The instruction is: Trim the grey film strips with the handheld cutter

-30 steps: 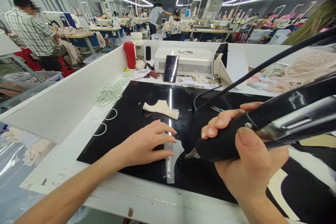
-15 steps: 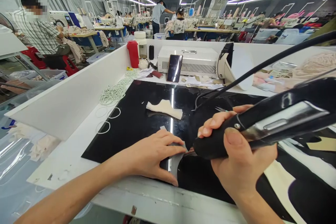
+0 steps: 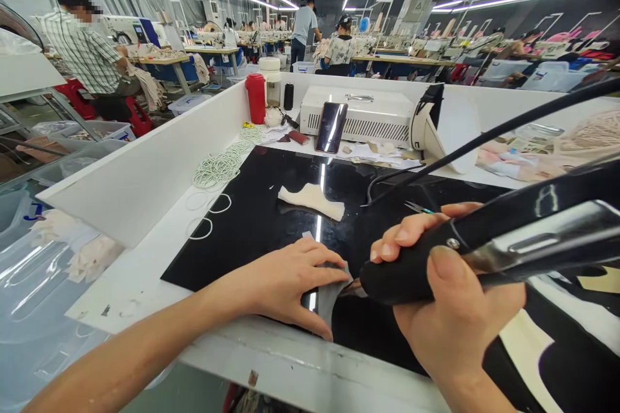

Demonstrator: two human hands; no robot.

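Note:
My left hand [image 3: 285, 281] lies flat, fingers spread, on a thin translucent piece [image 3: 332, 297] at the near edge of the glossy black work surface [image 3: 252, 226]. My right hand [image 3: 450, 310] is wrapped round the black handle of a corded hand tool [image 3: 508, 235]. The tool's metal tip touches the translucent piece just right of my left fingertips. A cream fabric piece [image 3: 312, 200] lies farther back on the black surface.
White elastic loops [image 3: 217, 168] lie at the left beside a white partition wall [image 3: 145, 168]. Small scissors [image 3: 419, 208], a phone [image 3: 332, 127], a white machine box [image 3: 363, 116] and a red bottle [image 3: 256, 98] stand behind. Other people work at tables beyond.
My left hand slid toward the near edge and now covers more of the translucent piece. The tool tip moved in against the piece beside my fingers.

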